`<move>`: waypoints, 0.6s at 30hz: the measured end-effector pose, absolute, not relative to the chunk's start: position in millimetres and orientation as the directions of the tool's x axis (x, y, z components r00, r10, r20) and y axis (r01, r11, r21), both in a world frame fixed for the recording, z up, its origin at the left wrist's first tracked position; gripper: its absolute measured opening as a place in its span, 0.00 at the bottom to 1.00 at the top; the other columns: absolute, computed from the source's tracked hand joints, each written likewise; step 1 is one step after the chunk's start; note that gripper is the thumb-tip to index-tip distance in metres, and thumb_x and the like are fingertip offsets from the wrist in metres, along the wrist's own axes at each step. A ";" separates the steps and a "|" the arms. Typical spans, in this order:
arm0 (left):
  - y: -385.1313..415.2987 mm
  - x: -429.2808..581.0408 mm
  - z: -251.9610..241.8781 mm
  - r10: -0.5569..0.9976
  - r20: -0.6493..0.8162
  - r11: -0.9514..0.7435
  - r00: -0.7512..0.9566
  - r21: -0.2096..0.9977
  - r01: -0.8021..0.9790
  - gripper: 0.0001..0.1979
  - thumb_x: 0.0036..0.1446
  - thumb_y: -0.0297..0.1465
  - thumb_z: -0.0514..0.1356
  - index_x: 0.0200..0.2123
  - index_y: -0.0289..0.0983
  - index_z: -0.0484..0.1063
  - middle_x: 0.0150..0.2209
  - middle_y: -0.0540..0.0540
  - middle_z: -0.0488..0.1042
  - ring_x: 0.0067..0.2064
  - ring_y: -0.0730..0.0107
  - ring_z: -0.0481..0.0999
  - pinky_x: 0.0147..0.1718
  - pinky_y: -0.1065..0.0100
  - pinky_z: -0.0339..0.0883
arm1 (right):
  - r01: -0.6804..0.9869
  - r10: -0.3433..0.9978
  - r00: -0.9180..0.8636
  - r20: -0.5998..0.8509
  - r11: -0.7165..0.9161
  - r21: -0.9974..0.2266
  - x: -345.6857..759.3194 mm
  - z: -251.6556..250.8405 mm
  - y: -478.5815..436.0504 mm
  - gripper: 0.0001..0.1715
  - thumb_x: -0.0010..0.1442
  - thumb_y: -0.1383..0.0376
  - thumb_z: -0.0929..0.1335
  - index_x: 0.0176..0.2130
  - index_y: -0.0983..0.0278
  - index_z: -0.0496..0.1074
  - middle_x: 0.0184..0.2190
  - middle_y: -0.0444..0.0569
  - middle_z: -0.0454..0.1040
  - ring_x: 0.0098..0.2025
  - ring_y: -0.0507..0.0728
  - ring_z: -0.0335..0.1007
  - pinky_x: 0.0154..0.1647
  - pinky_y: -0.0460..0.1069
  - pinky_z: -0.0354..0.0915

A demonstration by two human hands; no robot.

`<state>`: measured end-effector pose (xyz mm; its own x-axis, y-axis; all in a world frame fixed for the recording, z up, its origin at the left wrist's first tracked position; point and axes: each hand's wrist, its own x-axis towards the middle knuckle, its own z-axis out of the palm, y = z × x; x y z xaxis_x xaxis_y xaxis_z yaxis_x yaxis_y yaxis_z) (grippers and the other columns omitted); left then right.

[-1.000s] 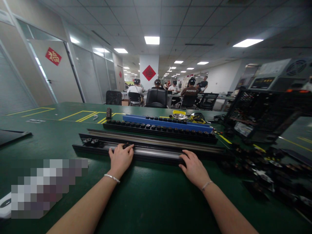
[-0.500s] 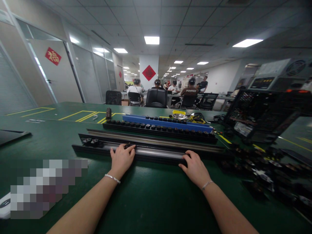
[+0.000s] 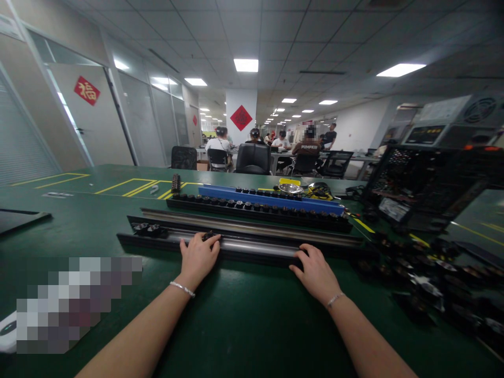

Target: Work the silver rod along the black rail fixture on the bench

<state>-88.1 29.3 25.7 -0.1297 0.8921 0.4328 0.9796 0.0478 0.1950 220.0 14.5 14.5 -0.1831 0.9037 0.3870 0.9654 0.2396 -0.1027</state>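
Observation:
A long black channel (image 3: 255, 247) with a shiny metal strip inside lies across the green table in front of me. My left hand (image 3: 199, 257) is over its middle, fingers bent around a small dark part (image 3: 207, 236) that sits in the channel and is half hidden by them. Near the right end, my right hand (image 3: 316, 270) grips the channel's near edge between thumb and curled fingers. Two small black parts with metallic tops (image 3: 147, 229) stand inside the channel at its left end.
Behind lie a second black channel (image 3: 244, 224), a black rail filled with small black parts (image 3: 189, 200) and a blue rail (image 3: 271, 198). A metal dish (image 3: 290, 188) stands at the back. Many dark parts (image 3: 429, 283) are heaped at right, by an open computer case (image 3: 417, 184).

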 end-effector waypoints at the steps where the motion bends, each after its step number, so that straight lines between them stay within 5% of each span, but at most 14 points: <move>1: 29.1 -87.9 25.9 0.893 0.431 0.049 -0.130 0.195 0.980 0.17 0.58 0.37 0.48 0.46 0.51 0.72 0.48 0.41 0.69 0.52 0.56 0.66 0.54 0.41 0.45 | 0.965 0.902 -0.185 0.390 0.242 -0.102 220.2 14.2 14.7 0.14 0.54 0.60 0.66 0.40 0.64 0.72 0.50 0.57 0.63 0.54 0.64 0.57 0.53 0.58 0.60; 18: 29.2 -84.4 23.1 0.903 0.426 -0.039 -0.055 0.208 0.977 0.16 0.59 0.38 0.48 0.46 0.51 0.72 0.50 0.40 0.69 0.54 0.58 0.66 0.54 0.40 0.46 | 0.965 0.891 -0.201 0.408 0.251 -0.072 219.6 13.2 14.8 0.15 0.54 0.60 0.66 0.40 0.66 0.72 0.49 0.58 0.65 0.53 0.64 0.57 0.52 0.57 0.61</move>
<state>-84.4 29.2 23.1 -0.0546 0.9032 0.4257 0.9774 -0.0389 0.2078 219.6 14.8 13.2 -0.2010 0.8905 0.4082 0.9654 0.2508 -0.0717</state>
